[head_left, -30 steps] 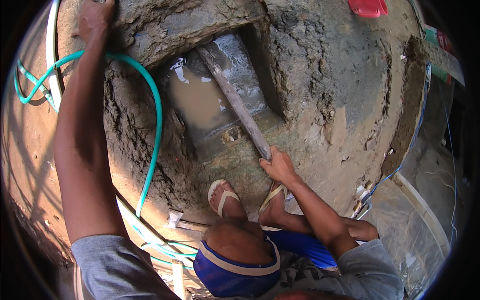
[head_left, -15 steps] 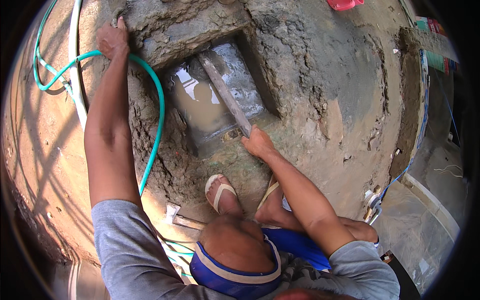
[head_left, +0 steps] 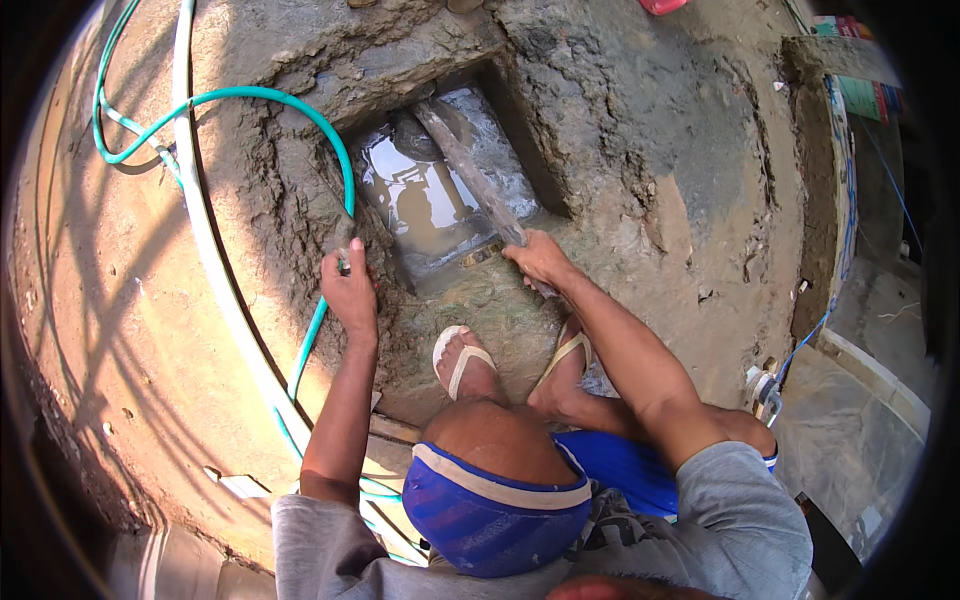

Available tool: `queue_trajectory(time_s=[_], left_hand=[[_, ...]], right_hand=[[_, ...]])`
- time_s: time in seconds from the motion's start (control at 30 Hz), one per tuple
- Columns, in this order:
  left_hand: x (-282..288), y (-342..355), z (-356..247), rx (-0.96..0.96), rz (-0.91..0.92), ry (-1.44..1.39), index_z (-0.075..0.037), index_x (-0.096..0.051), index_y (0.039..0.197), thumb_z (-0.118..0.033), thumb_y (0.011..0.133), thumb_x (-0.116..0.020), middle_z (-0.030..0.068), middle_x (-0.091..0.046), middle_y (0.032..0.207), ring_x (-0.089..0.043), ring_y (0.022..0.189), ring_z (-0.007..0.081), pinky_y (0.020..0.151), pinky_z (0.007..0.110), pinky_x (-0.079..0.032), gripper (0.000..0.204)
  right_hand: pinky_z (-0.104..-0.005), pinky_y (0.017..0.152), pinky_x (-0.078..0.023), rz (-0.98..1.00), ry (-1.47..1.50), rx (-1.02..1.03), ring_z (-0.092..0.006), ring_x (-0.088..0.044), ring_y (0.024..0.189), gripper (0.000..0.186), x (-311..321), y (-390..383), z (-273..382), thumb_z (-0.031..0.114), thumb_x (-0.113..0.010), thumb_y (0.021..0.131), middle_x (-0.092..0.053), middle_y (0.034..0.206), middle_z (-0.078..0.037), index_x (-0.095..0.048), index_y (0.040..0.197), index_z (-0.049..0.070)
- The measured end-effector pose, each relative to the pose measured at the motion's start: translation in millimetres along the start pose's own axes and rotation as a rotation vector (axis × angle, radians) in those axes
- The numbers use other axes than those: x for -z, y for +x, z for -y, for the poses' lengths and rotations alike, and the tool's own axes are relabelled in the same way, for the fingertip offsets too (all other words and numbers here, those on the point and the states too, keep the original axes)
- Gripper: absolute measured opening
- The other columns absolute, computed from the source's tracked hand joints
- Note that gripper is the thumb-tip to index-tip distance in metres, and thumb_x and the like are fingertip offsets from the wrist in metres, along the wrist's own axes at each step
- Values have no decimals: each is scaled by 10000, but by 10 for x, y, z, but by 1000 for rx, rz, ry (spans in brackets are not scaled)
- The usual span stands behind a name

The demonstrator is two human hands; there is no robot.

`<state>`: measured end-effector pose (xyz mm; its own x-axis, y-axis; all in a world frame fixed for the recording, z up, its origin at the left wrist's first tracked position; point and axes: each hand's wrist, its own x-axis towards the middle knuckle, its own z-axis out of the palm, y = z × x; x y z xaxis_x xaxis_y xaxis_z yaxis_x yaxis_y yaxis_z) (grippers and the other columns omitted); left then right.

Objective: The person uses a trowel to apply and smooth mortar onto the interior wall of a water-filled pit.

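Observation:
My right hand (head_left: 542, 259) is wrapped round a mud-smeared wooden handle (head_left: 465, 170), near its close end. The handle slants up and left across a square pit (head_left: 553, 190) with muddy water (head_left: 425, 205) in it. At its far end a dark rounded shape (head_left: 408, 138) shows in the water; I cannot make out its kind. My left hand (head_left: 350, 292) is closed, thumb up, beside the pit's left edge. A small pale bit shows between its fingers, but what it is stays unclear. A green hose (head_left: 348, 170) curves down behind this hand and comes out below it.
A white pipe (head_left: 205, 230) runs along the ground on the left. Rough wet mud (head_left: 290, 170) rings the pit. My sandalled feet (head_left: 465, 362) stand at its near edge. A low ledge (head_left: 815, 200) edges the right side, and a red object (head_left: 662, 5) lies at the top.
My left hand has come from the far left back toward me, beside the pit. My right hand has shifted along the handle, whose end now sticks out below it. A dark shape shows at the handle's far end.

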<state>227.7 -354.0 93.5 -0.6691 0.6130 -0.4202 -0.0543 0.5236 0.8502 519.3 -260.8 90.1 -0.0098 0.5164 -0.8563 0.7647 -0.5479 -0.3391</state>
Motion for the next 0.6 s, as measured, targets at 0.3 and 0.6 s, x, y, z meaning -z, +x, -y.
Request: queue_trajectory(time_s=[0.3, 0.6], left_hand=[[189, -591, 672, -281, 123, 296, 57, -651, 1015, -278, 866, -766, 201, -657, 978, -649, 940, 342, 851, 412, -491, 385], [-145, -202, 625, -97, 186, 271, 19, -642, 1074, -311, 886, -742, 168, -681, 956, -669, 904, 292, 800, 390, -507, 393]], right_hand=[[-477, 871, -529, -103, -883, 210, -444, -676, 994, 488, 1224, -565, 146, 323, -656, 832, -689, 953, -315, -652, 1056, -111], [-472, 717, -513, -552, -772, 228, -376, -694, 812, 508, 2101, -2322, -1917, 386, -734, 823, -691, 858, -236, -628, 1149, 11]])
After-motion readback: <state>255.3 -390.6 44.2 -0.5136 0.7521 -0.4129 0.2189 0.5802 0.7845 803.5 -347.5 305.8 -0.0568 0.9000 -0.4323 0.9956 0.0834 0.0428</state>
